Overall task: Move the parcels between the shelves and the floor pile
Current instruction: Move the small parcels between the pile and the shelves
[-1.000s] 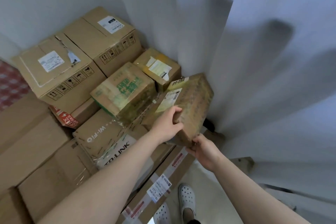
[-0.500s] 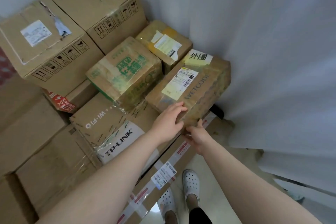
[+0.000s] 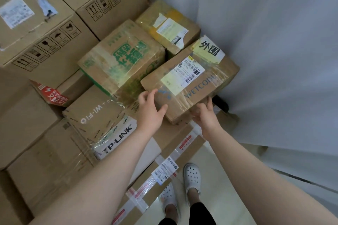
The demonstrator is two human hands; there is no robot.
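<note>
Both hands lay loosely open against the near edge of the WETCODE parcel (image 3: 190, 86), left hand (image 3: 150, 109) on top, right hand (image 3: 205, 115) at its corner, gripping nothing, the parcel resting on the pile beside the green-printed box (image 3: 122, 56).

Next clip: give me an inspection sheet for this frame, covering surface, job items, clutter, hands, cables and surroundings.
Surface: pale floor, bare only by the person's feet.
Job items: WETCOINE parcel lies flat on the pile, label up, beside the green-printed box; TP-LINK box and long taped carton lie lower.
Clutter: large cartons with handling symbols stacked behind; red-printed box wedged under them.
Hands: left hand rests on the parcel's near corner, fingers spread; right hand touches its near lower edge, grip unclear.
Cables: nothing seen.
Surroundings: white curtain hangs to the right; white clogs on the floor.
</note>
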